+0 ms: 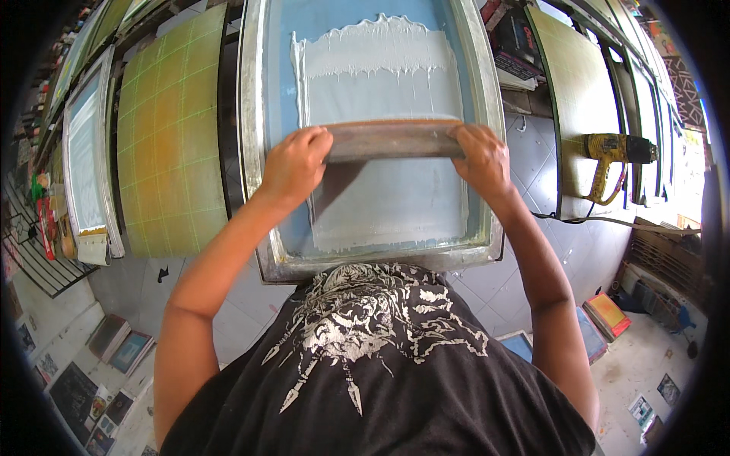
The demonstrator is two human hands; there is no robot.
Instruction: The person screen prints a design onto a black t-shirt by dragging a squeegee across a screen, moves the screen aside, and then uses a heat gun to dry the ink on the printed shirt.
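A wide squeegee with a worn, brownish handle spans the middle of a screen printing frame. My left hand grips its left end, fingers wrapped over the top. At the other end my right hand is closed round it in the same way. Beyond the squeegee, a thick band of white ink lies across the blue mesh with a ragged far edge. A pale film covers the mesh on the near side, where the squeegee casts a shadow. What lies under the screen is hidden.
To the left stand a yellow-green board with grid lines and another framed screen. A yellow heat gun rests on a pale board at the right, its cable trailing below. Tiled floor shows between.
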